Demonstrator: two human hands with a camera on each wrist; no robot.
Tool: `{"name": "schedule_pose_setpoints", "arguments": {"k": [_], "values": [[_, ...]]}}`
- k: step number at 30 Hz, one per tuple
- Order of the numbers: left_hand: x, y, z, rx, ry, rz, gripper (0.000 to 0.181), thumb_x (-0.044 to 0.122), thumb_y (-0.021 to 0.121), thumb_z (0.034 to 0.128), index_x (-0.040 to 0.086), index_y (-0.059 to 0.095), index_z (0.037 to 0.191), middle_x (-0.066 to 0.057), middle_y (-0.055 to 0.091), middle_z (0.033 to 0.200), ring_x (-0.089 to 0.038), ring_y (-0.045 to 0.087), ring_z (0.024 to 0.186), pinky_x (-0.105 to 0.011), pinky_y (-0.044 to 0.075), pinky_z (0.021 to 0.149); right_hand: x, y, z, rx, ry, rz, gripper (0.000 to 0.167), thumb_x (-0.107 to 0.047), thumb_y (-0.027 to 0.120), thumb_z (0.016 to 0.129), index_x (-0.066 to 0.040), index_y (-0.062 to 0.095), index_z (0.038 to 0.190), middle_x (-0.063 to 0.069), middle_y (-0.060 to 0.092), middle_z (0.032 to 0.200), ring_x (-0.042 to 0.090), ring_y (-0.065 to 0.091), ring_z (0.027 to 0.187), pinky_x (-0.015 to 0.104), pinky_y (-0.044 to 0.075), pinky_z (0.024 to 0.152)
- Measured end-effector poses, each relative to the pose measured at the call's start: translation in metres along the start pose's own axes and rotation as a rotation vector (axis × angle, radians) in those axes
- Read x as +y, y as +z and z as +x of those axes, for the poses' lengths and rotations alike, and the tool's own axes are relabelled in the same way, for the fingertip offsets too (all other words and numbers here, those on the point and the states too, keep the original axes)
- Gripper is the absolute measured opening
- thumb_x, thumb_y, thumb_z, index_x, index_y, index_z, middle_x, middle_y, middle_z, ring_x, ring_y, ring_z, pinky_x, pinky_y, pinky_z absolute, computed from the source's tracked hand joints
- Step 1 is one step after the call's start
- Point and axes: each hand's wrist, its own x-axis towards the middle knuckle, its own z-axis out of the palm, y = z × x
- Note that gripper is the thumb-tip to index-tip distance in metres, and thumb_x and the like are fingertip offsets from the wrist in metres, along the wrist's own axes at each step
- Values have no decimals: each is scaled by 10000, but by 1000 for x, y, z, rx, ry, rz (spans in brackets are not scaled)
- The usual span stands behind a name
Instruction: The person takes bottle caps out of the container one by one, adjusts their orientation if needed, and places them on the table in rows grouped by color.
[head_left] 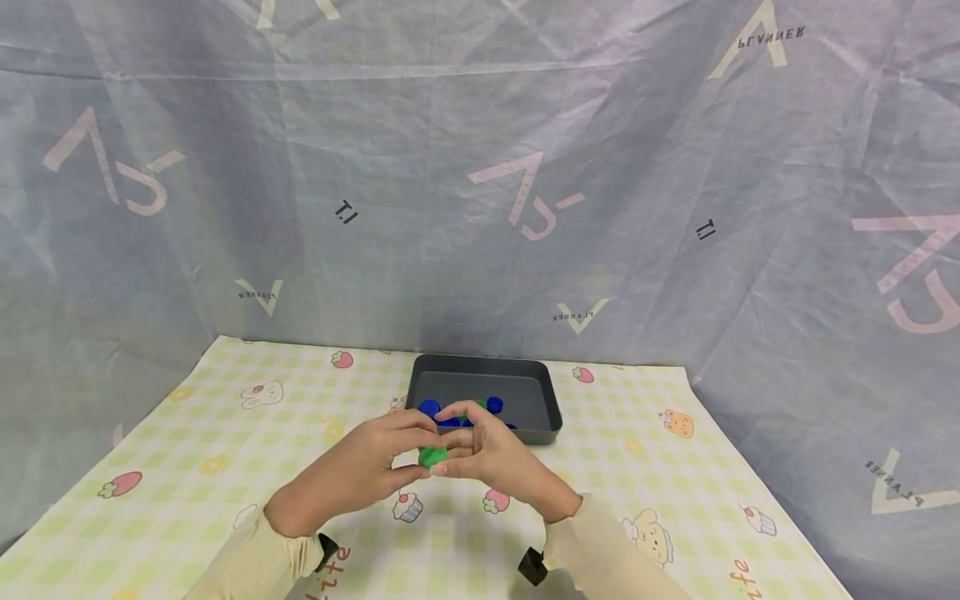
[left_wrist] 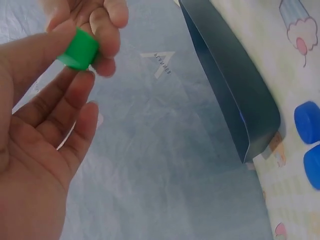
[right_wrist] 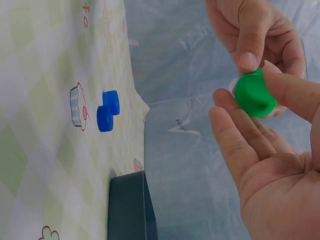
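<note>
Fingers (right_wrist: pixel 232 136) of L hand (head_left: pixel 371 457) & R hand (head_left: pixel 497 450) part-curled, closed to abt. one green cap's (right_wrist: pixel 255 94) width, both pinching its edge mid-air, this side of dark tray (head_left: pixel 540 437); prob. two-sided hold for steadiness, w/ flat face left clear.

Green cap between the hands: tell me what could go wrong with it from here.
The green cap sits at the fingertips of the left hand and right hand, above the tablecloth, so it might slip and fall during a handover.

Two blue caps lie loose on the cloth outside the tray; a lowered hand could knock them.

The tray has raised walls, so a cap carried in too low may catch on them.
</note>
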Motion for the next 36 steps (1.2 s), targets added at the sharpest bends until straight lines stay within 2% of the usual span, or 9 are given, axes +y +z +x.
{"name": "schedule_pose_setpoints", "arguments": {"k": [2, 4, 8, 11, 15, 19, 25, 29, 36], "values": [[1, -5, 0, -15, -25, 3, 317, 68, 841, 788, 115, 722, 1078, 63, 619, 1091, -91, 613, 957, -198, 526, 804, 0, 0, -1, -7, -3, -43, 603, 11, 706, 901, -4, 364, 1398, 223, 636, 1262, 300, 671, 1099, 382, 546, 908], [1, -12, -1, -47, -82, 13, 290, 78, 845, 786, 147, 712, 1034, 87, 598, 1049, -72, 593, 902, -210, 523, 772, -1, -1, -1, -5, -24, -121, 530, -16, 698, 916, -5, 422, 1369, 202, 636, 1262, 326, 649, 1134, 366, 544, 912], [-5, -28, -6, -153, -296, 66, 266, 90, 840, 790, 212, 673, 957, 124, 546, 964, -40, 526, 810, -240, 503, 711, -3, -3, -1, 45, -86, -328, 313, -122, 685, 950, -27, 588, 1232, 96, 674, 1200, 264, 657, 1099, 313, 547, 869], [-13, -35, -12, -242, -452, 107, 252, 91, 830, 797, 217, 658, 931, 123, 514, 912, -37, 497, 773, -249, 484, 691, -2, -6, -1, 87, -108, -422, 213, -175, 680, 959, -75, 663, 1146, 13, 696, 1142, 182, 669, 1058, 306, 550, 850], [-25, -36, -18, -333, -564, 113, 254, 65, 838, 777, 183, 651, 903, 91, 511, 870, -77, 497, 743, -277, 474, 689, -2, -10, -2, 132, -112, -487, 153, -202, 669, 969, -149, 690, 1111, -34, 703, 1119, 134, 674, 1036, 302, 547, 865], [-34, -26, -23, -420, -645, 113, 280, 47, 867, 727, 151, 637, 850, 64, 517, 829, -123, 474, 725, -315, 449, 692, -3, -13, -3, 180, -102, -530, 133, -222, 654, 980, -183, 696, 1100, -29, 701, 1114, 164, 677, 1018, 289, 536, 870], [-47, -3, -35, -512, -717, 65, 307, 4, 866, 678, 142, 604, 762, 34, 527, 726, -161, 471, 693, -341, 411, 670, -2, -16, -4, 208, -80, -521, 150, -234, 654, 980, -159, 697, 1102, 24, 695, 1123, 255, 673, 1022, 293, 529, 866], [-48, 5, -42, -528, -763, 59, 335, -22, 854, 667, 149, 572, 725, 17, 517, 693, -172, 471, 663, -339, 397, 635, -4, -20, -5, 221, -84, -537, 147, -260, 657, 977, -174, 700, 1090, 18, 692, 1112, 258, 671, 1003, 302, 539, 831], [-45, 6, -43, -532, -804, 43, 374, -21, 897, 640, 114, 558, 720, -6, 510, 685, -189, 462, 651, -348, 386, 619, -16, -33, -9, 286, -113, -540, 114, -259, 647, 984, -212, 704, 1071, -39, 693, 1095, 170, 675, 975, 347, 546, 820]]}}
